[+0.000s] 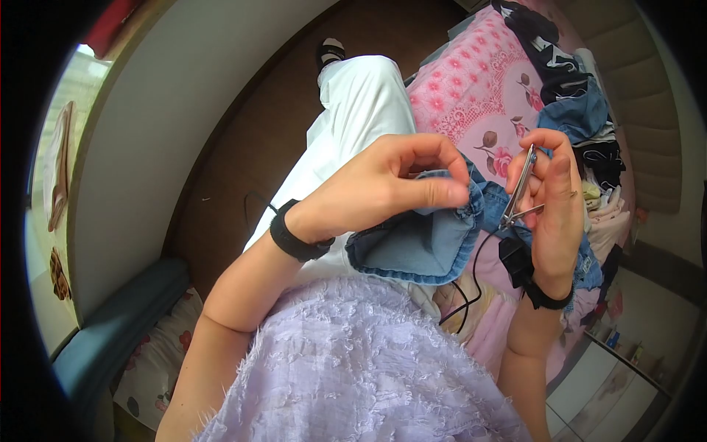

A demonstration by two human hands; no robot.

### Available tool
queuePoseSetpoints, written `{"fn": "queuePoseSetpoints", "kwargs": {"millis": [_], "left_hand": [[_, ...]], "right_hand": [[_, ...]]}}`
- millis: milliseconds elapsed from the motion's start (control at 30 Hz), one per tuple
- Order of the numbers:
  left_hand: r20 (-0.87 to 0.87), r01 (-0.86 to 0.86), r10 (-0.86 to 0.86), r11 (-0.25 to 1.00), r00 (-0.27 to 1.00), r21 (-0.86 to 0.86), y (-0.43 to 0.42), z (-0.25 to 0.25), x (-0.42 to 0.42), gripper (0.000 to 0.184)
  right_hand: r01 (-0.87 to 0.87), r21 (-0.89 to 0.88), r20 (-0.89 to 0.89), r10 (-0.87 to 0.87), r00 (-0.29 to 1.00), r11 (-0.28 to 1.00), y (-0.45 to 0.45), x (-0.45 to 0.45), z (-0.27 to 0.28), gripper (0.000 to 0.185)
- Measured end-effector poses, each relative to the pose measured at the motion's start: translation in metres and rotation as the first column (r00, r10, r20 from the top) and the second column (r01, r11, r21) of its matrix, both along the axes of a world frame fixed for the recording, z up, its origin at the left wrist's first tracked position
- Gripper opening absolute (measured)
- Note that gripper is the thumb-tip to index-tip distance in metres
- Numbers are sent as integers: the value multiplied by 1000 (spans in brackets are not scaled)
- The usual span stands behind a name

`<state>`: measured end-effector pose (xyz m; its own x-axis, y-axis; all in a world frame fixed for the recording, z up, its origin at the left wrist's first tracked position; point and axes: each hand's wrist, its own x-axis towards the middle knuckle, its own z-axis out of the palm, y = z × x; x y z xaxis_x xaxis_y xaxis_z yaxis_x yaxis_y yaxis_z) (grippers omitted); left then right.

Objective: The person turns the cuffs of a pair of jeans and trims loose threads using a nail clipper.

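Note:
My left hand (383,177) pinches, thumb against fingers, the edge of a piece of blue denim clothing (434,247). The denim's wide opening faces me, showing the paler inside, and it rests over my lap. In my right hand (552,199) is a pair of silver nail clippers (523,180), lever swung out, held between the fingers just to the right of the denim edge. Its lower end is close to the cloth; whether they touch I cannot tell. Whatever lies between my left fingertips is too small to make out.
A bed with a pink floral sheet (456,92) lies ahead to the right, with a pile of dark and denim clothes (578,110) along its far side. A black cable (475,269) hangs near my right wrist. Brown floor (243,140) and a pale wall are at left.

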<state>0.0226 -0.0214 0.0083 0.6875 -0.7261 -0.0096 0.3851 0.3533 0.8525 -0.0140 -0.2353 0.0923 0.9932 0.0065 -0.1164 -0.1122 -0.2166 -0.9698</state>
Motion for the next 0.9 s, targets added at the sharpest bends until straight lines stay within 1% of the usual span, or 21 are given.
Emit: {"fn": "queuePoseSetpoints", "kwargs": {"millis": [67, 100, 200, 333, 433, 500, 600, 700, 800, 900], "left_hand": [[80, 18, -19, 1000, 997, 15, 1, -2, 2, 23], [109, -21, 15, 998, 994, 54, -1, -6, 1, 30], [183, -69, 67, 998, 981, 5, -4, -5, 1, 28], [150, -89, 80, 995, 985, 53, -1, -2, 2, 24], [105, -107, 100, 992, 989, 62, 0, 0, 1, 23], [91, -124, 117, 990, 989, 68, -2, 1, -1, 22], [245, -93, 68, 991, 967, 94, 1, 1, 2, 20], [357, -110, 74, 991, 931, 82, 2, -5, 5, 13], [188, -100, 90, 994, 978, 44, 0, -10, 2, 12], [86, -93, 91, 995, 992, 22, 1, -7, 2, 10]], "right_hand": [[15, 24, -8, -14, 1000, 1000, 0, -3, 1, 43], [12, 54, -7, -12, 1000, 998, -1, -4, 1, 44], [26, 128, -13, -25, 1000, 991, 0, -4, 1, 48], [34, 223, -45, -25, 999, 974, 0, -5, 2, 56], [-34, 226, 1, 35, 999, 974, -5, -4, 1, 56], [-24, 210, 12, 22, 1000, 977, -4, -4, 2, 56], [-11, 203, 27, 6, 1000, 979, -2, -4, 3, 56], [-4, 203, 32, -3, 999, 979, -1, -4, 4, 56], [-9, 200, 17, 6, 1000, 980, -1, -5, 4, 56], [-32, 207, -6, 34, 999, 978, -3, -6, 2, 56]]}}
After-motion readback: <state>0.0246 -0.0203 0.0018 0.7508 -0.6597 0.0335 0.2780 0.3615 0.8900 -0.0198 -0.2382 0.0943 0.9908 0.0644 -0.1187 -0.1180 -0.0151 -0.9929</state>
